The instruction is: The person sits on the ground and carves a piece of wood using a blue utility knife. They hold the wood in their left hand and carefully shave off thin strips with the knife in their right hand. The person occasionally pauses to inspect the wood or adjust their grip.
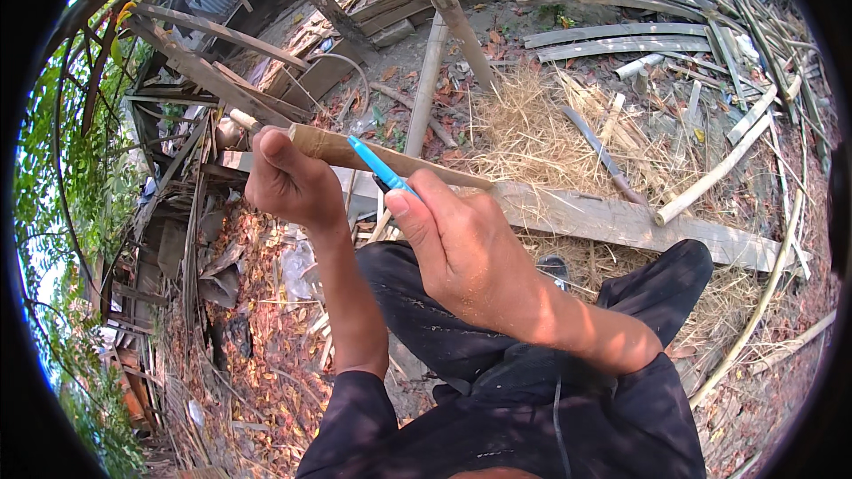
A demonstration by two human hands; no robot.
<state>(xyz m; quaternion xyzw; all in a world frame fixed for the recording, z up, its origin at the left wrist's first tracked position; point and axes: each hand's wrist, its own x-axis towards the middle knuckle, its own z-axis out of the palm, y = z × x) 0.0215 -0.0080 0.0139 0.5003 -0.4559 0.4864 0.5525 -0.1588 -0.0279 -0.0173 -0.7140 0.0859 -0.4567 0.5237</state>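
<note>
My right hand pinches a bright blue pen-like tool with a dark part near my fingers, its slim end pointing up and left. My left hand is closed. A short stick with a pale wooden end and a dark collar shows past its fingertips; the rest of it is hidden. Just beyond both hands, a split piece of bamboo or wood slants down to the right, its right end at a long grey plank. The plank runs across in front of my knees.
A machete with a wooden handle lies on straw beyond the plank. Wooden poles stand ahead, and bamboo strips lie at the far right. Stacked boards are at the left, with dry leaves and clear plastic on the ground.
</note>
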